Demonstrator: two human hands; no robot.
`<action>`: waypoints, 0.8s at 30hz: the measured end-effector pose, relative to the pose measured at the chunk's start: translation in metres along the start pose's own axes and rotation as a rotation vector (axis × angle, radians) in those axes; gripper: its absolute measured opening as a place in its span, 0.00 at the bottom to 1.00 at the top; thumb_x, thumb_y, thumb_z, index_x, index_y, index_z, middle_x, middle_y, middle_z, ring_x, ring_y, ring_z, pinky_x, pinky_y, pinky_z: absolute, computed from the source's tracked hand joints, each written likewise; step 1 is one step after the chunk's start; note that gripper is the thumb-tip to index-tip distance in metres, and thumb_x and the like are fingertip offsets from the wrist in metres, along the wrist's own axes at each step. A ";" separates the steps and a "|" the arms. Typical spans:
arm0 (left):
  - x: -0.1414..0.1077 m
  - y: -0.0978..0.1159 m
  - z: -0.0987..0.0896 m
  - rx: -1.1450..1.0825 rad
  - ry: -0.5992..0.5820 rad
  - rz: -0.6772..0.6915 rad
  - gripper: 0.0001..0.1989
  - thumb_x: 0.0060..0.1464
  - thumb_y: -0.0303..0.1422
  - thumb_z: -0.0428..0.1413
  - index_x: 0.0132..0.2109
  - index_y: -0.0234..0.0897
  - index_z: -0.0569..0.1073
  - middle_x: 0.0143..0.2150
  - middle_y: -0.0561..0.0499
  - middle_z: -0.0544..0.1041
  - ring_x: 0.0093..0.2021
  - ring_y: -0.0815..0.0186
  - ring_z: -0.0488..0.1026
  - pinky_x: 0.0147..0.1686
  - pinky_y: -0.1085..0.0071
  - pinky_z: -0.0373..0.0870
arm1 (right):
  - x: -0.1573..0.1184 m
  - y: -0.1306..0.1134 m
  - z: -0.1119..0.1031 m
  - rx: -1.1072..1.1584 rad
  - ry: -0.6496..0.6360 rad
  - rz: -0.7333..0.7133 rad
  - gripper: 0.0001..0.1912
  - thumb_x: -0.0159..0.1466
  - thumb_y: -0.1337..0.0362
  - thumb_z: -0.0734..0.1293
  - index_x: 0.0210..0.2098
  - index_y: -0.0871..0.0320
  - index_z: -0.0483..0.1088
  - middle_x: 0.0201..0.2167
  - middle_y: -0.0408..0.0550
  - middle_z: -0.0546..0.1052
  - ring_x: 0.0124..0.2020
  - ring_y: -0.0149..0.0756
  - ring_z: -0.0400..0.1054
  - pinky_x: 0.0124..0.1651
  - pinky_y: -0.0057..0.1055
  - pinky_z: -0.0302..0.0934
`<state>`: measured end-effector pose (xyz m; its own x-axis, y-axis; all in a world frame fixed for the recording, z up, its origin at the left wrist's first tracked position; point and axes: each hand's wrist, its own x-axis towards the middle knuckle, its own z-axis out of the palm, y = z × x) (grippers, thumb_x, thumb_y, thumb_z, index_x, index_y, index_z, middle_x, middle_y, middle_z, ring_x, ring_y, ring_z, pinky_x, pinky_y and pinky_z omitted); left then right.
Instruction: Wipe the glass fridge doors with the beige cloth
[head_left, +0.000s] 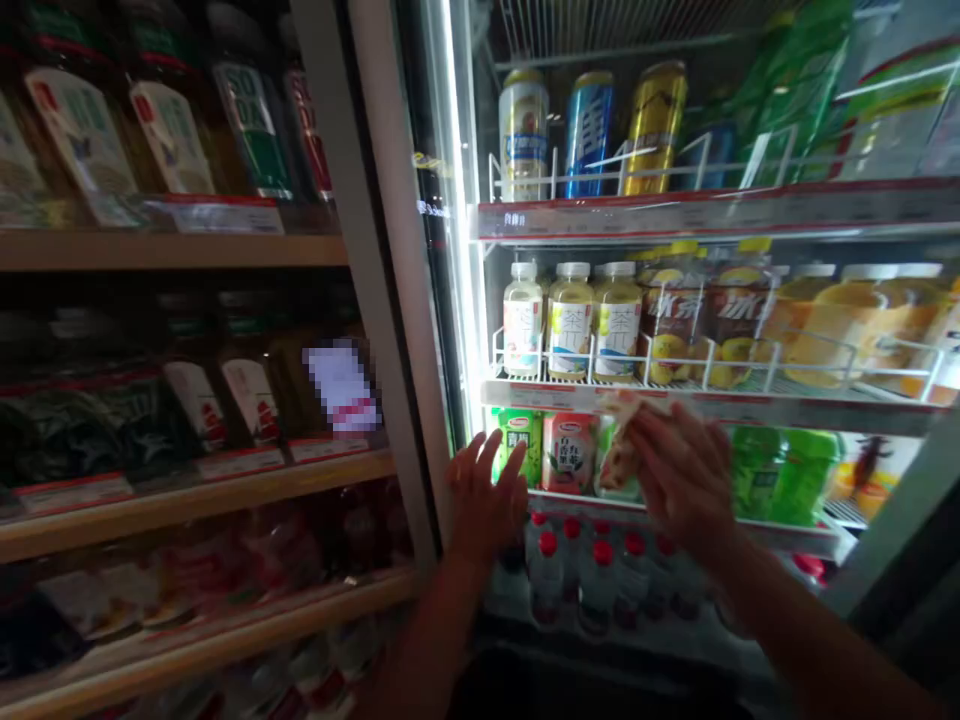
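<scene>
My right hand (686, 470) grips a crumpled beige cloth (621, 450) at the price strip of the middle shelf (540, 393) in a lit drinks fridge. The hand and cloth are blurred, and they cover part of the lower cartons. To the left, my left hand (487, 490) holds nothing, its fingers spread. It is in front of a green drink carton (519, 445), near the fridge's left side; I cannot tell if it touches. A red drink carton (568, 455) stands between the two hands.
Tea bottles (571, 325) stand behind a white wire rail on the middle shelf. Above them are cans (589, 135) and green bottles. Red-capped water bottles (598, 585) fill the bottom. At left, wooden shelves (225, 250) hold more bottles beside an upright frame (367, 250).
</scene>
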<state>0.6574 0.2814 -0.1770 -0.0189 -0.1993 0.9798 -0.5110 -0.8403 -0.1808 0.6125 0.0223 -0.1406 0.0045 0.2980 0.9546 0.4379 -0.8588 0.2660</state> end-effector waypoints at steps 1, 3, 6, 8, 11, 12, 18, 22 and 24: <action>0.013 -0.001 0.001 0.002 -0.004 -0.011 0.34 0.66 0.28 0.52 0.75 0.45 0.53 0.73 0.42 0.58 0.74 0.53 0.52 0.71 0.53 0.49 | 0.006 0.003 0.000 -0.031 0.048 0.037 0.28 0.68 0.71 0.68 0.66 0.53 0.66 0.61 0.50 0.75 0.71 0.46 0.57 0.75 0.48 0.44; 0.030 -0.001 0.005 0.020 -0.029 -0.032 0.33 0.68 0.29 0.50 0.76 0.43 0.50 0.75 0.42 0.55 0.76 0.52 0.47 0.72 0.51 0.44 | 0.008 -0.001 0.002 -0.036 0.067 0.055 0.29 0.68 0.71 0.67 0.68 0.54 0.65 0.62 0.51 0.75 0.71 0.47 0.57 0.74 0.47 0.47; 0.032 -0.002 0.012 0.057 -0.065 -0.015 0.33 0.70 0.32 0.48 0.77 0.41 0.46 0.77 0.44 0.49 0.77 0.52 0.40 0.74 0.51 0.37 | -0.006 -0.016 0.005 0.062 -0.103 -0.077 0.27 0.71 0.72 0.63 0.68 0.56 0.63 0.60 0.49 0.76 0.72 0.42 0.56 0.76 0.43 0.43; 0.024 -0.003 0.014 0.073 -0.070 0.006 0.34 0.70 0.33 0.47 0.77 0.42 0.45 0.77 0.45 0.47 0.77 0.52 0.38 0.74 0.51 0.36 | -0.010 -0.015 0.002 0.110 -0.201 -0.166 0.26 0.72 0.73 0.61 0.69 0.56 0.63 0.60 0.46 0.77 0.71 0.39 0.57 0.77 0.42 0.40; 0.016 -0.004 0.014 0.080 -0.069 0.006 0.34 0.70 0.34 0.47 0.77 0.42 0.44 0.77 0.46 0.46 0.77 0.52 0.38 0.75 0.50 0.37 | 0.011 0.006 -0.008 0.018 -0.092 -0.101 0.30 0.70 0.72 0.66 0.70 0.51 0.61 0.61 0.46 0.75 0.71 0.44 0.57 0.76 0.46 0.42; 0.015 -0.004 0.014 0.083 -0.066 0.007 0.34 0.70 0.34 0.47 0.77 0.42 0.44 0.77 0.46 0.47 0.77 0.52 0.39 0.75 0.50 0.37 | 0.021 0.015 -0.011 -0.032 -0.016 -0.046 0.32 0.69 0.71 0.68 0.70 0.49 0.61 0.63 0.46 0.74 0.71 0.48 0.57 0.75 0.49 0.45; 0.017 -0.004 0.013 0.078 -0.080 -0.004 0.34 0.68 0.33 0.50 0.76 0.41 0.49 0.75 0.43 0.55 0.77 0.52 0.40 0.74 0.49 0.39 | 0.028 0.011 -0.008 -0.047 -0.013 -0.047 0.36 0.69 0.73 0.66 0.73 0.49 0.55 0.66 0.47 0.70 0.71 0.50 0.58 0.73 0.50 0.52; 0.023 -0.006 0.004 0.072 -0.074 0.001 0.30 0.66 0.32 0.53 0.73 0.42 0.59 0.72 0.41 0.63 0.76 0.52 0.46 0.73 0.51 0.44 | 0.017 0.011 -0.016 0.009 -0.237 -0.249 0.34 0.70 0.74 0.63 0.73 0.52 0.54 0.63 0.45 0.73 0.71 0.41 0.57 0.77 0.43 0.43; 0.035 -0.008 -0.002 0.070 -0.048 0.015 0.29 0.66 0.31 0.55 0.71 0.43 0.62 0.71 0.41 0.64 0.75 0.53 0.51 0.72 0.53 0.48 | 0.032 0.034 -0.028 -0.058 -0.120 -0.207 0.35 0.69 0.73 0.67 0.72 0.50 0.56 0.64 0.47 0.73 0.71 0.45 0.58 0.76 0.48 0.47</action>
<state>0.6588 0.2822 -0.1415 0.0159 -0.2351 0.9718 -0.4499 -0.8697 -0.2030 0.6022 -0.0088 -0.0969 0.0283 0.5140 0.8573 0.3886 -0.7958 0.4644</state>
